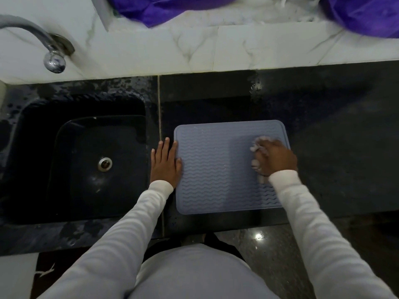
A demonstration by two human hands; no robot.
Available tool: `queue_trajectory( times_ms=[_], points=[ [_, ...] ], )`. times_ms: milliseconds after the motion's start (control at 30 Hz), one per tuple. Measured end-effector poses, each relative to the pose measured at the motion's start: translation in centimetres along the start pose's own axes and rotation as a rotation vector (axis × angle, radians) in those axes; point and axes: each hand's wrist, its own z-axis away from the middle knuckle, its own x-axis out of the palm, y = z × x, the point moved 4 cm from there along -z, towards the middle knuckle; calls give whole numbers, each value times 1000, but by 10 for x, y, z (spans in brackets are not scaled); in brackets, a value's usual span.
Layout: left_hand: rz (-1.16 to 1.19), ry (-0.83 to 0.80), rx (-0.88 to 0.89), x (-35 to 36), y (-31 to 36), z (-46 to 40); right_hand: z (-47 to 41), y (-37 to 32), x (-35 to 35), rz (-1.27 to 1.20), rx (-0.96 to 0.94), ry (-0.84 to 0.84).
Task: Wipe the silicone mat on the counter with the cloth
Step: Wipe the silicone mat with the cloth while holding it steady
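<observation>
Grey-blue silicone mat (216,169) being wiped on the dark counter (334,137), just right of the sink (86,160).

A bunched pale cloth (258,147) is gripped in the curled fingers of the right hand (275,157) and pressed on the mat's right side. The left hand (165,161) is laid flat, fingers straight, across the mat's left edge, pinning it. The strokes are best run along the wavy ridges, with steady pressure, so the grooves are reached; the left edge should be kept pinned so the mat is not dragged.
</observation>
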Motion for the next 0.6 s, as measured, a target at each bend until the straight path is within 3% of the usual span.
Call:
queue_trajectory(
  times_ms=[100, 233, 433, 600],
  points=[
    [-9, -9, 13, 1, -2, 0, 11, -85, 27, -82, -194, -41],
    [-51, -5, 34, 7, -6, 0, 28, -167, 91, 21, -333, -264],
    [-49, 2, 47, 9, -6, 0, 34, -161, 104, 64, -307, -194],
    [-6, 4, 29, 7, -4, 0, 25, -139, 87, 160, -306, -231]
  ],
)
